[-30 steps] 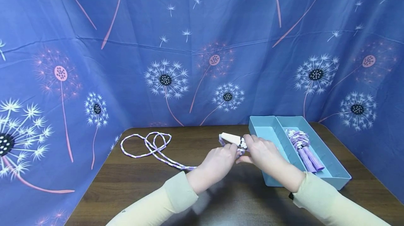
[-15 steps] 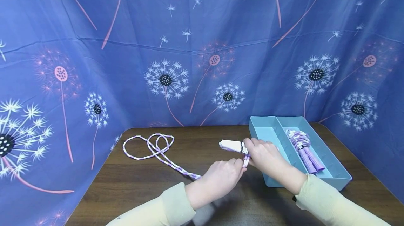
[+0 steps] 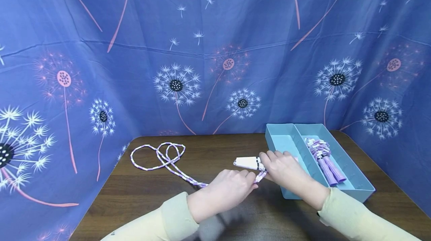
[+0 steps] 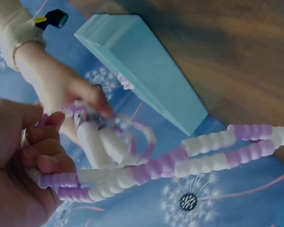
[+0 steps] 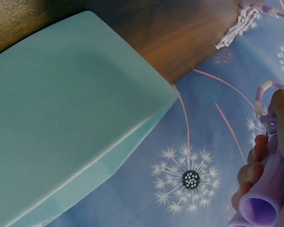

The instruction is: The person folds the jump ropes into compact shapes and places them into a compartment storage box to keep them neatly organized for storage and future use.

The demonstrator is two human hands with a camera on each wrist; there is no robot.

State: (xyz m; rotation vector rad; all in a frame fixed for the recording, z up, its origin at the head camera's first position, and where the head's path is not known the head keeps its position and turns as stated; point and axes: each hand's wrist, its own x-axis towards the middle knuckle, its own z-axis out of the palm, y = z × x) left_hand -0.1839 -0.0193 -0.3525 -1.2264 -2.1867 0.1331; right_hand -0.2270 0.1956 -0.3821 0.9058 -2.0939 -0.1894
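**Two hands on one beaded skipping rope**

Two hands meet at lower centre of the head view. Left hand: fingers curled, pinching doubled strands of the beaded rope. Right hand: fingers closed round the white handles, just beside the tray. Rope: purple and white beads, trailing left from the hands into loose loops at centre left. Blue tray: two compartments, lower right; right compartment holds a bundled purple rope. Bench: dark wood. Backdrop: blue cloth printed with dandelions.
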